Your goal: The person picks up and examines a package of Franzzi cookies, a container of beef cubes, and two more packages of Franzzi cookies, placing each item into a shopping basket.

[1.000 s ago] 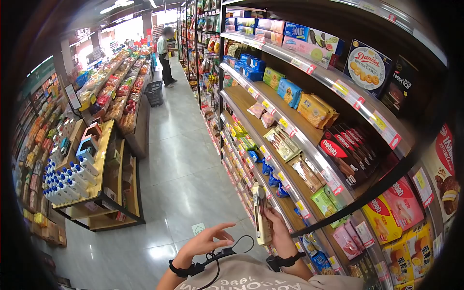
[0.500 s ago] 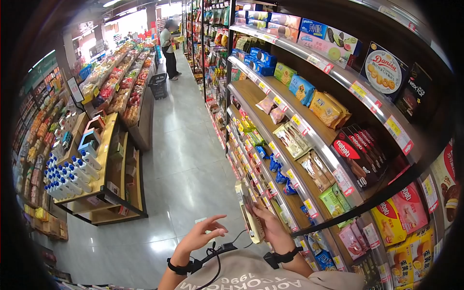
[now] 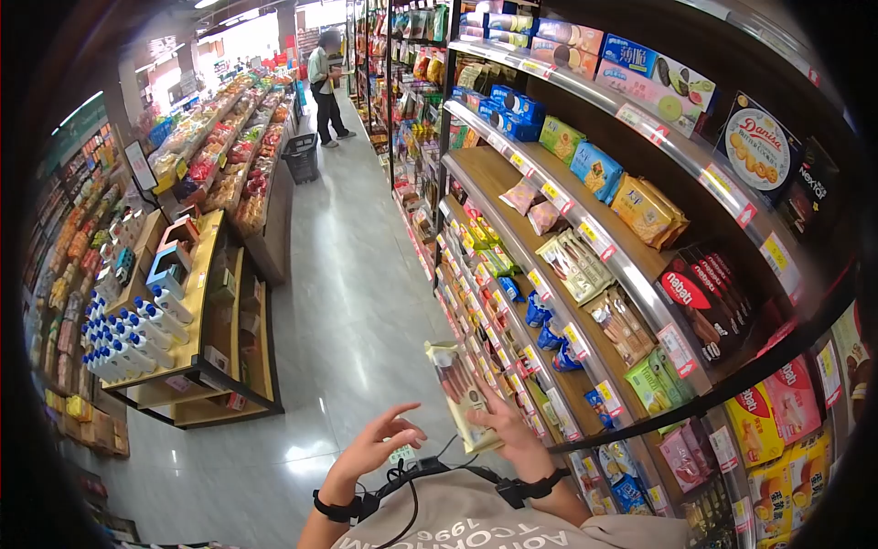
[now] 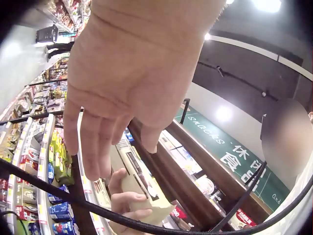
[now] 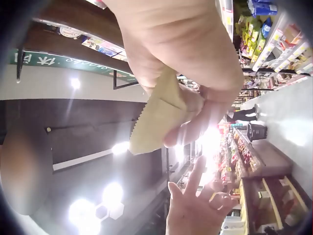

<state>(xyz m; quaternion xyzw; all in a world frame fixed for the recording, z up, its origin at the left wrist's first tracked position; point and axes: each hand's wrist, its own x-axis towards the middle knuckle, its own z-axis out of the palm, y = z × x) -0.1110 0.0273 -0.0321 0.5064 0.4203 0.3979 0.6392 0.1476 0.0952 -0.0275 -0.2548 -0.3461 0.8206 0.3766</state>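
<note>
In the head view my right hand [image 3: 514, 435] grips a cream snack packet [image 3: 450, 377] printed with brown sticks, in front of my chest. The packet is tilted, its printed face turned toward the head camera. The right wrist view shows the packet's zigzag end [image 5: 151, 120] sticking out past the fingers. My left hand [image 3: 370, 446] hovers to the left of the packet, fingers spread and loosely bent, holding nothing. From the left wrist, fingers of the right hand [image 4: 128, 201] appear wrapped round the packet's back. A similar cream packet [image 3: 576, 263] lies on the shelf at right.
Tiered shelves [image 3: 512, 203] of biscuits run along the right, with clear price-tag edges. At left stands a wooden display table [image 3: 206, 339] holding white bottles [image 3: 137, 334]. Farther down the aisle are a dark basket [image 3: 300, 157] and a standing person [image 3: 324, 87]. Black cables cross my chest.
The packet, seen nearly edge-on before, has turned to show its printed face and shifted left with my right hand. My left hand moved slightly left. The shelves slid right in the head view.
</note>
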